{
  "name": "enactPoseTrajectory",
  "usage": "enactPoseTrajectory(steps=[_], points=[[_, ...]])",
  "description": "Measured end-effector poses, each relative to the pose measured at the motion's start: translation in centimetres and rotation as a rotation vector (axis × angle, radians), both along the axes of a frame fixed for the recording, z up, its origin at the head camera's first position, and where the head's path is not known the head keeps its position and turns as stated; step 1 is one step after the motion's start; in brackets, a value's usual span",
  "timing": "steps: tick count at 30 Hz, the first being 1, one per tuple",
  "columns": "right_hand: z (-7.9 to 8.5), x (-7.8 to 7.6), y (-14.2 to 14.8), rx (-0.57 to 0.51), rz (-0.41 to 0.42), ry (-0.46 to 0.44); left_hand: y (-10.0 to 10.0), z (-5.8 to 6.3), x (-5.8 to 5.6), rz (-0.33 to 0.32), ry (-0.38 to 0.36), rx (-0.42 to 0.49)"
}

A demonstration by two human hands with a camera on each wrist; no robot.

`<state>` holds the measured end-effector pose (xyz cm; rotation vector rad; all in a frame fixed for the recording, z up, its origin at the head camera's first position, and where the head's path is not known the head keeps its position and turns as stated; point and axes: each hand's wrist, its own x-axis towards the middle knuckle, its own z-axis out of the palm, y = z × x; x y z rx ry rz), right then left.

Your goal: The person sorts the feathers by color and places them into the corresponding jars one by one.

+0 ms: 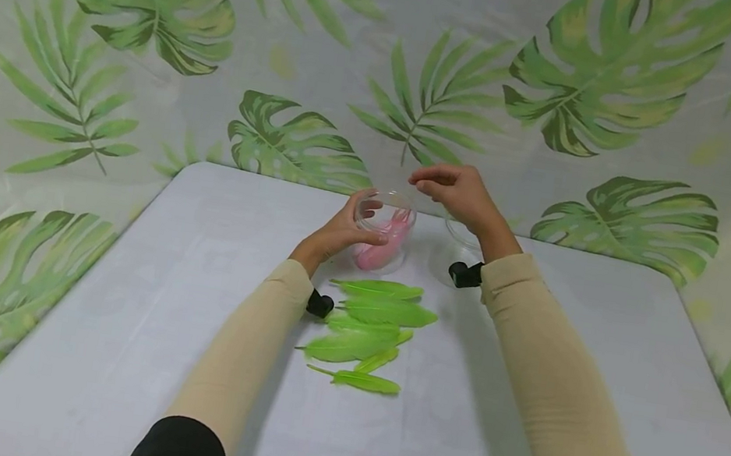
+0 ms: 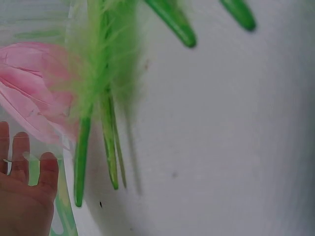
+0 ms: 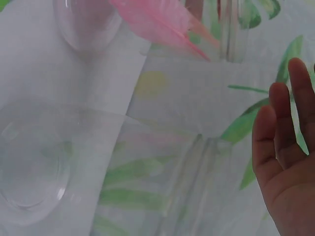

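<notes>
My left hand (image 1: 338, 233) grips a clear jar (image 1: 386, 207) from its left side, thumb across the front and fingers behind. Pink feathers (image 1: 390, 243) stand inside it, their quills toward the mouth; the left wrist view shows the pink feathers (image 2: 37, 83) through the wall. To the right of the jar's rim and a little above it is my right hand (image 1: 459, 191), with nothing visible in its fingers. Its fingers (image 3: 280, 113) look nearly straight in the right wrist view. Below that hand stands a second clear jar (image 3: 123, 182), with nothing visible inside.
Several green feathers (image 1: 355, 343) lie in a rough column on the white table (image 1: 460, 447), just in front of the held jar. Behind the table's far edge hangs a leaf-patterned cloth (image 1: 320, 56). Small black cameras (image 1: 465, 274) are worn at the wrists.
</notes>
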<state>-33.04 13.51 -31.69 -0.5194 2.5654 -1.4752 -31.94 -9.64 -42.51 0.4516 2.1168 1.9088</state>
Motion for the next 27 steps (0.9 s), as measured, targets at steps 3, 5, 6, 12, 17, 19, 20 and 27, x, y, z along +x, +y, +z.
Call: enactPoseTrajectory(steps=[3,5,6,12,17,19,20,27], points=[[0.5,0.6,0.3,-0.007,0.022,0.028,0.0,0.0,0.0,-0.003,0.003,0.002],[1.0,1.2,0.7,-0.001,0.037,0.056,-0.1,0.0,0.0,-0.003,0.005,0.006],[1.2,1.5,0.8,0.005,0.043,0.076,-0.1,0.0,0.0,-0.005,0.006,0.008],[2.1,3.8,1.6,0.064,0.083,0.184,-0.3,0.1,0.0,-0.014,0.019,0.012],[1.9,5.9,2.8,0.110,0.099,0.205,-0.3,0.2,0.0,-0.015,0.010,-0.010],[1.6,6.7,3.6,0.115,0.081,0.194,-0.2,0.2,0.1,-0.025,0.002,-0.013],[1.3,7.0,4.0,0.112,0.072,0.190,-0.2,0.3,0.1,-0.028,-0.001,-0.013],[-0.1,8.8,7.7,0.043,-0.098,0.197,-0.4,1.2,0.1,-0.069,0.018,-0.111]])
